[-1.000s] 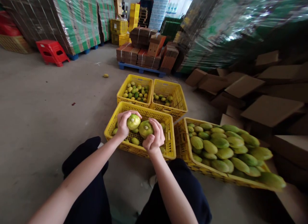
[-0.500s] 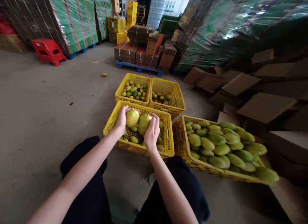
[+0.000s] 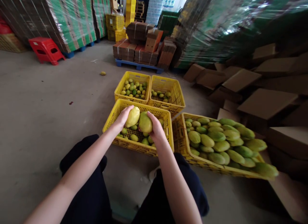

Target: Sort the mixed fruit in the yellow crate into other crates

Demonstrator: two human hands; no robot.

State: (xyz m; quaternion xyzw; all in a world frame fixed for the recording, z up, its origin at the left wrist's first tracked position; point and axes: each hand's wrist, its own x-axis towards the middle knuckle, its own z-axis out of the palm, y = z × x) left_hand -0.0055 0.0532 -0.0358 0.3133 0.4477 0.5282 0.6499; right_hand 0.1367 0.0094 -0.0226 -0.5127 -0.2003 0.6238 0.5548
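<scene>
Where the bare grey concrete floor [image 3: 48, 99] runs back between tall film-wrapped stacks of flat cartons [image 3: 72, 21], four yellow plastic lattice crates sit close together. The largest crate [image 3: 179, 137], at the right, is heaped with long, smooth green mangoes [image 3: 216, 143], too many to count. The near crate [image 3: 166, 127] holds a thin layer of small round green fruit, and two far crates [image 3: 141, 78] stand side by side behind it, the left one fuller. Loose brown cardboard boxes [image 3: 264, 102] lie jumbled at the right; bundled cartons rest on a blue pallet [image 3: 139, 65]; one red plastic stool [image 3: 45, 50] stands far left. Over the near crate, the left hand [image 3: 124, 116] cups a smooth yellow fruit [image 3: 133, 116], fingers curled round it. The right hand [image 3: 156, 127] wraps a duller yellow-green fruit [image 3: 145, 122], the two fruits touching.
</scene>
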